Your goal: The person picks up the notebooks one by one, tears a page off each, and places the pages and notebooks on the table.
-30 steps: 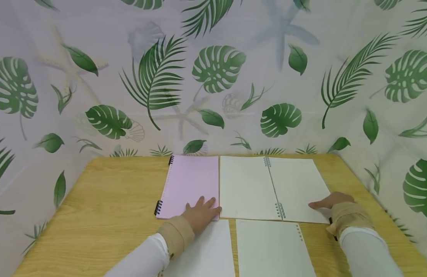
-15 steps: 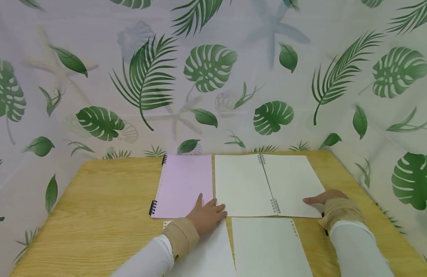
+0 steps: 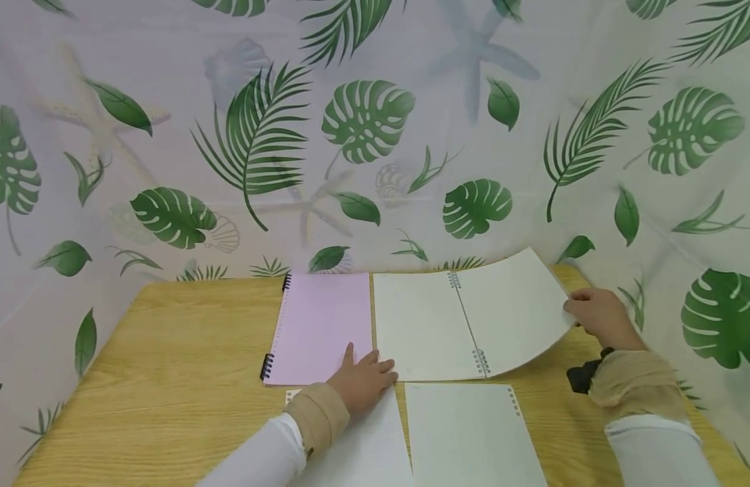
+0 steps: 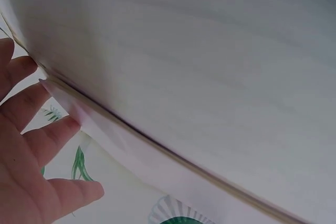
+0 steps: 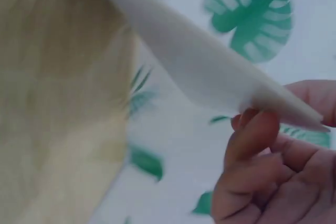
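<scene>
A white ring-bound notebook [image 3: 417, 325] lies spread in the middle of the table in the head view, coil down its centre. Its right-hand pages [image 3: 514, 304] are lifted and bent along the outer edge. My right hand [image 3: 602, 316] pinches that edge, thumb on top; the right wrist view shows curled fingers of the hand [image 5: 273, 166] under the stack. My left hand [image 3: 361, 384] rests with fingers spread where the purple notebook [image 3: 329, 314], the white notebook and a white punched sheet [image 3: 381, 450] meet. In the left wrist view, the fingers of this hand [image 4: 31, 150] reach the paper edges.
Another white punched sheet [image 3: 472, 433] lies in front of the open notebook, right of the first sheet. All rest on a wood-grain table [image 3: 186, 365]. A leaf-patterned cloth backdrop [image 3: 375, 135] rises behind the table and along both sides.
My right hand has risen and moved away, lifting the notebook's right-hand pages, which lay flat before. The left hand has slid slightly right, off much of the purple notebook. The view shifted a little.
</scene>
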{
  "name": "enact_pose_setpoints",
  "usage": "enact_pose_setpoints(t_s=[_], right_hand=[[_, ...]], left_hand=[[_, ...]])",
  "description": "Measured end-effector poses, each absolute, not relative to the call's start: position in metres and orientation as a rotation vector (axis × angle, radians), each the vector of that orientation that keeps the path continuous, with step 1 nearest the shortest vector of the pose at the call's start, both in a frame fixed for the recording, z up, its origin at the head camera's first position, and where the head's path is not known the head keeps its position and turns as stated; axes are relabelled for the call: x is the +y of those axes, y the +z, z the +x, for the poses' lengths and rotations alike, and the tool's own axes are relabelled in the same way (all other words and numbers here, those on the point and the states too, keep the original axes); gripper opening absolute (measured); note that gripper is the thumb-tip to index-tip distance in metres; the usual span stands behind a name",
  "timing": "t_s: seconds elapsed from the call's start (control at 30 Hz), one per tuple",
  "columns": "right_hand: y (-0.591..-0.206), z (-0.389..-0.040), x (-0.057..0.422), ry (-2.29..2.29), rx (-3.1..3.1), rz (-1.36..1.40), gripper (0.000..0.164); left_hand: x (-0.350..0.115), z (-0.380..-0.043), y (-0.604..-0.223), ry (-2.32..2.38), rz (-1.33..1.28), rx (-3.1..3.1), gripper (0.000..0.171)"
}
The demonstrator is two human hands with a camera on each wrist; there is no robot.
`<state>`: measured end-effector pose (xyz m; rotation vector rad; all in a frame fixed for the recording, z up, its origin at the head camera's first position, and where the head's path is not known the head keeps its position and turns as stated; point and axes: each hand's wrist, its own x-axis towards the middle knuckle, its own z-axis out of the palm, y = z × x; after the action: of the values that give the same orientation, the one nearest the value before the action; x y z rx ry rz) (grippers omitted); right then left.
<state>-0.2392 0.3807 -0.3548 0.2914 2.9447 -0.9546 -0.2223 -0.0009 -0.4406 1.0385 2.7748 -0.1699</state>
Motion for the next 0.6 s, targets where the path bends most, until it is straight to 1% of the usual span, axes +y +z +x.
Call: enact_pose_setpoints(t_s=[0.07,0.17,0.27,0.37,0.5,0.6], right_hand=[[-0.344,-0.239,0.359,-1.051,2.979,0.230,0.052],[-0.332,-0.240,0.325,-1.123,3.061,0.124,0.047],[-0.328,-0.242,0.290,-1.118,3.163,0.037,0.040],[-0.333,-0.245,0.256,-1.034,3.263,-0.056,0.035],[-0.350,-0.250,0.210,-0.815,3.385,-0.257,0.026],[-0.367,-0.254,0.175,-0.613,3.442,-0.464,0.013]], left_hand=[[-0.002,-0.221,-0.439,-0.162,1.033,2.783,0.036],[-0.003,-0.221,-0.437,-0.167,1.039,2.787,0.036],[-0.004,-0.222,-0.438,-0.173,1.039,2.785,0.037],[-0.004,-0.224,-0.441,-0.146,1.028,2.774,0.037],[-0.002,-0.228,-0.447,-0.030,0.994,2.756,0.035],[-0.001,-0.230,-0.449,0.019,0.949,2.756,0.036]])
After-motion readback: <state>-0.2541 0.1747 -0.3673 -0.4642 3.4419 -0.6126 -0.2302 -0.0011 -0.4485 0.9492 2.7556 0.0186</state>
